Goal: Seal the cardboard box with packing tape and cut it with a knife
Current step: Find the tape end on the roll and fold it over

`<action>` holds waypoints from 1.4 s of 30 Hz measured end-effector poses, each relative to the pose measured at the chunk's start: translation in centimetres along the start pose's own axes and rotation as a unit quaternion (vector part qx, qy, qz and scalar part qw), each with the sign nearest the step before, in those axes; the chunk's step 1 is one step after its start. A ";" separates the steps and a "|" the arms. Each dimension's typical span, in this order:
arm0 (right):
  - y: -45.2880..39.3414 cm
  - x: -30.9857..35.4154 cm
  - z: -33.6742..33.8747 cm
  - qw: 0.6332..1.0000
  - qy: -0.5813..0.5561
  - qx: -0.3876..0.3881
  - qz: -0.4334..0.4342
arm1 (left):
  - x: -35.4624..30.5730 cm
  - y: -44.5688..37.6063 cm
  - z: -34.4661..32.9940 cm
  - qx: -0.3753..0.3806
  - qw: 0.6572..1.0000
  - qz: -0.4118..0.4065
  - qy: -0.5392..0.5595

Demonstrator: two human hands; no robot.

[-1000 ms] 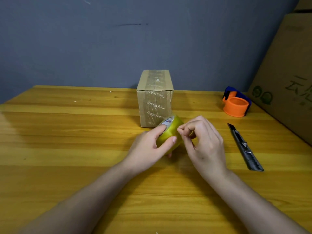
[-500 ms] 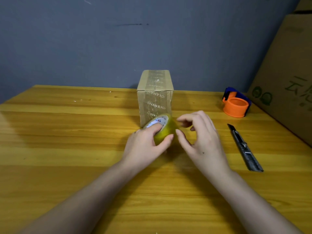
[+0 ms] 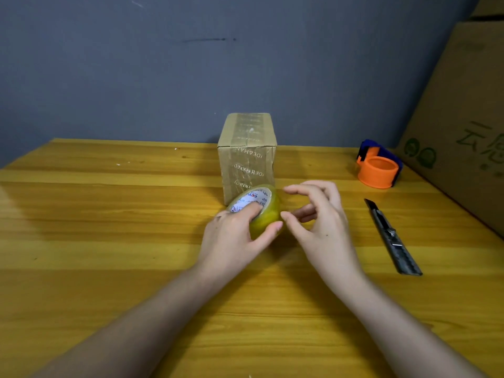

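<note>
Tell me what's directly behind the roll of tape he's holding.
The small cardboard box stands right behind the tape roll, which the left hand holds. The roll covers the box's lower front, so whether they touch can't be seen.

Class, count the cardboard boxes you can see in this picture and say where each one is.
2. A small taped cardboard box stands at the table's far middle, behind the tape roll. A large cardboard box leans at the right edge, partly out of frame.

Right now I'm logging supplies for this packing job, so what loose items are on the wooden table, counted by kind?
Small cardboard box: 1
Tape roll, held in the left hand: 1
Orange tape dispenser: 1
Utility knife: 1
Total: 4
</note>
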State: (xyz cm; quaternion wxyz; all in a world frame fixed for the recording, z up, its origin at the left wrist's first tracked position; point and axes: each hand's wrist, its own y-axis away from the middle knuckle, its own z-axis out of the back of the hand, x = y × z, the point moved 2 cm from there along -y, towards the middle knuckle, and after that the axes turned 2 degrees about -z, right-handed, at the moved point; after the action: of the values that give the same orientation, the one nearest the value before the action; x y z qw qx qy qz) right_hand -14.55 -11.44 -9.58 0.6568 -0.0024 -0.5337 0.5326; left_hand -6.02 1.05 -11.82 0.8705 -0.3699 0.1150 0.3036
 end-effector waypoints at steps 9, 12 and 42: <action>-0.4 -0.9 -0.4 0.988 -0.128 0.028 -0.085 | 0.1 0.2 0.1 -0.006 1.000 -0.001 0.027; -0.5 -1.2 -0.4 0.993 -0.093 0.027 -0.072 | 0.1 0.1 0.3 -0.005 0.998 0.017 0.055; -0.9 0.8 2.4 0.961 0.248 -0.010 0.123 | -1.9 0.0 1.3 0.126 0.979 0.024 0.158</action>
State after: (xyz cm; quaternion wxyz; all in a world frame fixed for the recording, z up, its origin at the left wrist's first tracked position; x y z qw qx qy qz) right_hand -15.69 -12.63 -7.51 0.6976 -0.2065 -0.3549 0.5872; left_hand -7.59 1.12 -10.10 0.8733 -0.2976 0.2974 0.2455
